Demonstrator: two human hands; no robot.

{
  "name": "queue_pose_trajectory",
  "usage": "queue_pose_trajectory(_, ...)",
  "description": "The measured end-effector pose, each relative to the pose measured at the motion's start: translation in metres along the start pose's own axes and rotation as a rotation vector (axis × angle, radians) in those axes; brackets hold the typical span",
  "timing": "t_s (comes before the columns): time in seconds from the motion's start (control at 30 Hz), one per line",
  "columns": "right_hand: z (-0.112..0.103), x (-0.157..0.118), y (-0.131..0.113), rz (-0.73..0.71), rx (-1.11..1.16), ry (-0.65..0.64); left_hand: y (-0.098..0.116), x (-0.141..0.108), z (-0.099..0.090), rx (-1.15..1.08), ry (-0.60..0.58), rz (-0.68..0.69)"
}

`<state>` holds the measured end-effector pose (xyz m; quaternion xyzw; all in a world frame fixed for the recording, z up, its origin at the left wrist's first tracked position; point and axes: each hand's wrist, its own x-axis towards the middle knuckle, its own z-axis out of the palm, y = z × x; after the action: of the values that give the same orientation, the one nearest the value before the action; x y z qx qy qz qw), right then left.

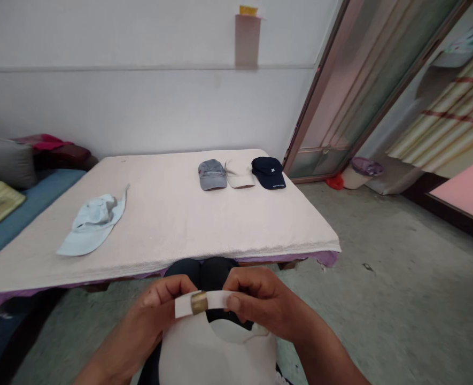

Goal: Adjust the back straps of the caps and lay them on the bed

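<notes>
Far right, a bin [351, 177] is holding a purple bag [366, 166]. Near, the left hand [162, 299] and right hand [262, 299] are pinching a white cap [216, 358] by its strap [217, 300] (brass-coloured buckle [199, 303] showing). Beyond, a pale cover [172, 208] is bearing a light-blue cap [90, 227] at left; grey floor [392, 289] is stretching right.

hands [260, 297]: pinching white cap [216, 359] strap [219, 300] | bed [168, 208]: four other caps [212, 175]

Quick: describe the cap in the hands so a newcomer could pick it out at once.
Start at the pale bed, then drop past its near edge. There, the left hand and right hand pinch the strap of an off-white cap. Unlike the light-blue cap, grey cap, cream cap and navy cap on the bed, it is held, its brassy buckle showing.
</notes>
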<state>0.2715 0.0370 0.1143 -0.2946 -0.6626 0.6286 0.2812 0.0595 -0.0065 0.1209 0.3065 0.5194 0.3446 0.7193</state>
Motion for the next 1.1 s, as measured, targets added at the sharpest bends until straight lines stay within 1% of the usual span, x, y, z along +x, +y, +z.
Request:
queue_pose_trajectory(0.13, 0.002, 0.000, 0.004, 0.015, -0.006, -0.011, -0.002, 0.000, 0.000, 0.008, -0.048, 0.011)
queue_pose_trajectory(0.23, 0.005, 0.001, 0.003, 0.035, -0.012, 0.000, -0.002, 0.002, 0.003, 0.055, -0.055, 0.027)
queue_pose_trajectory(0.4, 0.010, 0.004, 0.000, -0.017, 0.077, -0.030, 0.000, 0.003, 0.006, 0.132, -0.066, 0.073)
queue_pose_trajectory(0.5, 0.009, 0.004, 0.001, -0.010, 0.131, -0.058, -0.001, 0.003, 0.004, 0.118, -0.070, 0.076)
queue_pose_trajectory(0.63, 0.004, 0.001, 0.007, 0.040, 0.139, -0.084, -0.007, 0.004, -0.001, 0.100, -0.077, 0.074)
queue_pose_trajectory(0.7, 0.002, -0.001, 0.010, 0.064, 0.150, -0.075, -0.008, 0.004, -0.003, 0.090, -0.082, 0.073)
queue_pose_trajectory(0.83, 0.004, -0.003, 0.008, 0.089, 0.133, -0.011, -0.007, 0.003, -0.001, 0.130, -0.087, 0.079)
queue_pose_trajectory(0.97, 0.008, 0.000, 0.000, 0.030, 0.099, -0.031, -0.007, 0.002, 0.002, 0.136, -0.117, 0.117)
queue_pose_trajectory(1.1, 0.008, 0.002, -0.003, 0.024, 0.049, -0.013, -0.009, 0.001, 0.001, 0.169, -0.097, 0.100)
